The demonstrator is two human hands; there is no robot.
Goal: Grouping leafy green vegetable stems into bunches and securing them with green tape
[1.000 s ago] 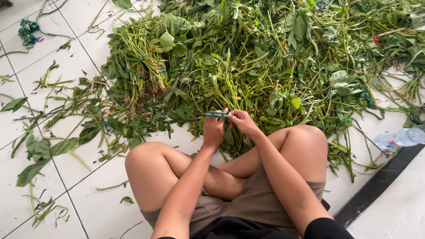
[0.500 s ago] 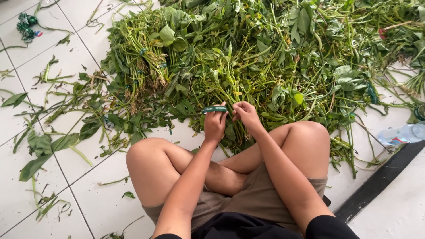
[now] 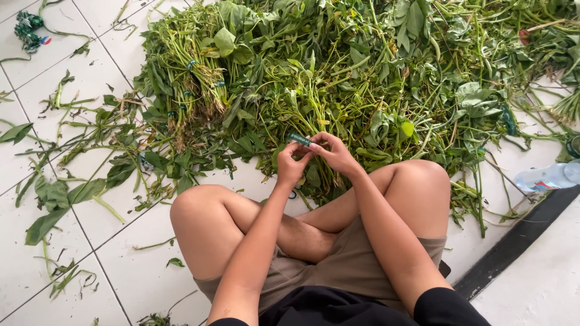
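Where fingers (image 3: 314,148) pinch green band (image 3: 300,139), greens (image 3: 362,78) beyond

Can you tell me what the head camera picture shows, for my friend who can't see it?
A person sits cross-legged on a white tiled floor, both hands together: left hand and right hand pinch a small green band. In front lies a big heap of leafy green stems, with tied bundles at its left side.

You sit on white floor tiles (image 3: 78,78), tied bunches of stems (image 3: 187,78) at the left of the leafy pile, stray leaves (image 3: 51,196) scattered left, crumpled green ties (image 3: 28,30) far left, clear plastic bottle (image 3: 547,176) right, beside a dark threshold strip (image 3: 513,244).
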